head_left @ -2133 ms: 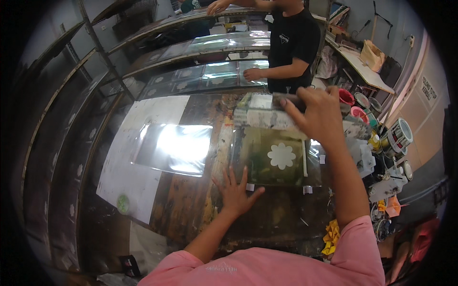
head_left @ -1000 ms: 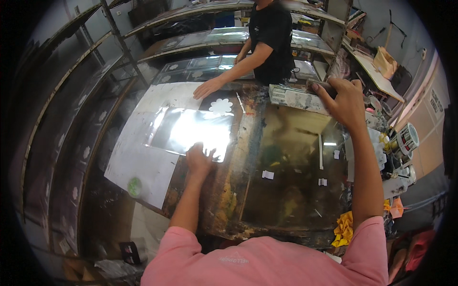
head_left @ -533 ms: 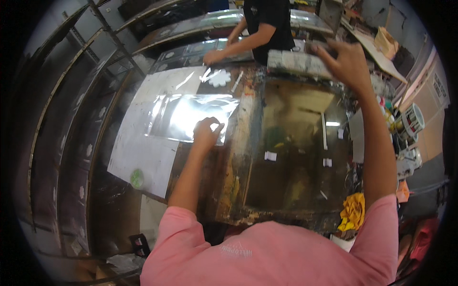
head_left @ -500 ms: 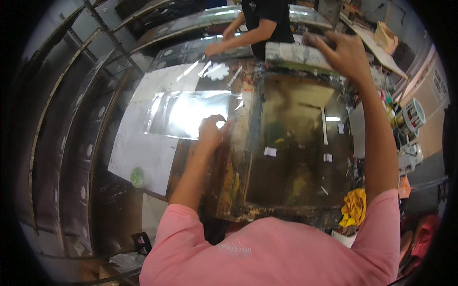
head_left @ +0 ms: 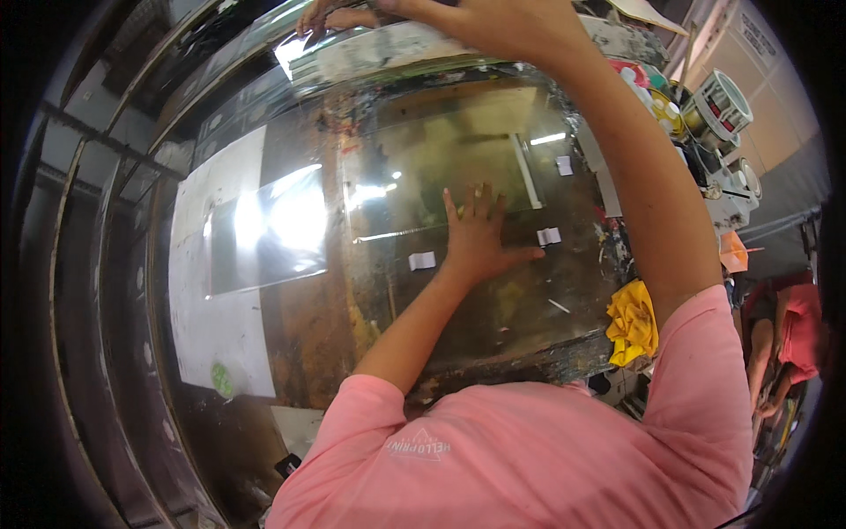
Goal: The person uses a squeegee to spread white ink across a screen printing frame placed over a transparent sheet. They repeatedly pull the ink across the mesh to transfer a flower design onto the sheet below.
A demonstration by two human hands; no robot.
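My left hand (head_left: pixel 480 234) lies with spread fingers on the dark, glossy work surface (head_left: pixel 467 309), over the lower edge of a clear plastic sheet (head_left: pixel 432 189). Small white tabs, such as this tab (head_left: pixel 422 261), sit close to that edge. Up at the top, my right hand (head_left: pixel 502 26) is at the right end of a raised, paint-stained frame (head_left: pixel 388 55), seen edge-on, and appears to grip it. Its fingertips are partly cut off. Left of the work surface, more clear sheet (head_left: pixel 282 225) reflects bright light on a white board (head_left: pixel 207 317).
Another person's hand (head_left: pixel 339 19) shows beyond the frame. A yellow cloth (head_left: pixel 633 324) lies at the surface's right edge, below paint cans (head_left: pixel 718 110). Metal racks (head_left: pixel 106 264) stand at left. A green round thing (head_left: pixel 221 379) rests on the white board.
My left hand has moved right, from the clear sheet at left onto the dark surface, where a clear sheet now lies. The view has shifted; my right hand stays at the frame.
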